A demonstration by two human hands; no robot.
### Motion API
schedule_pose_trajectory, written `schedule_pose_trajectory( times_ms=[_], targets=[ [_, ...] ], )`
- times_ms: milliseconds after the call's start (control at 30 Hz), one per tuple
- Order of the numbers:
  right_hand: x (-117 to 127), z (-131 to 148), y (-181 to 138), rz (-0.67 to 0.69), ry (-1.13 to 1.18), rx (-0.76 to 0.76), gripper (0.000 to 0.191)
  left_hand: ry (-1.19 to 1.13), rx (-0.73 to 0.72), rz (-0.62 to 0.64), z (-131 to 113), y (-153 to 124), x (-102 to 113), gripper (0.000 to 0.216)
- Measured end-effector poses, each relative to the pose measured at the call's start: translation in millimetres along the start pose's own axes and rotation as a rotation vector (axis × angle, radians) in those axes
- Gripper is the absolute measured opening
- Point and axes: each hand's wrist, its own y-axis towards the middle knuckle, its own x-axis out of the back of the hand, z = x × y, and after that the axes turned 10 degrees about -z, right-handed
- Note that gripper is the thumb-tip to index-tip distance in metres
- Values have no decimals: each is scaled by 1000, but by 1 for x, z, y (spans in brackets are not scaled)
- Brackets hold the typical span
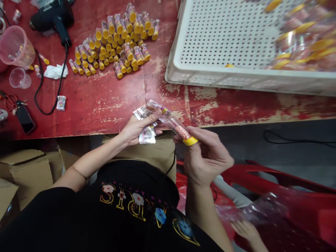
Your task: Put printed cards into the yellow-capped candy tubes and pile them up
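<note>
My left hand (136, 128) is closed on a small bunch of clear printed wrappers (147, 134), thumb pressed on top. My right hand (206, 155) grips a clear tube with a yellow cap (181, 131) near its capped end. The tube's other end points up-left into a wrapper (154, 106) held at my left fingertips. Both hands hover just over the near edge of the worn red table (110, 101), above my lap.
A pile of several yellow-capped tubes (115, 42) lies at the back of the table. A white perforated crate (236, 45) with more tubes stands at right. A heat gun (52, 17), pink cup (15, 45), phone (25, 119), cardboard boxes (23, 171) and red plastic chair (288, 196) surround me.
</note>
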Motion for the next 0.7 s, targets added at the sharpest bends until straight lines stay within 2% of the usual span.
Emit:
schedule_pose_trajectory(
  times_ms=[167,400,500,700],
  targets=[
    [7,3,3,119,-133,184,28,63,-55,29,-1,-1,3,41],
    [4,3,-7,51,-236,286,35,95,-57,45,2,-2,2,44],
    [4,1,-11,61,-257,319,41,100,-67,39,3,-2,1,50],
    [0,-7,-6,269,-256,343,58,152,-130,61,9,-5,4,54]
  ],
)
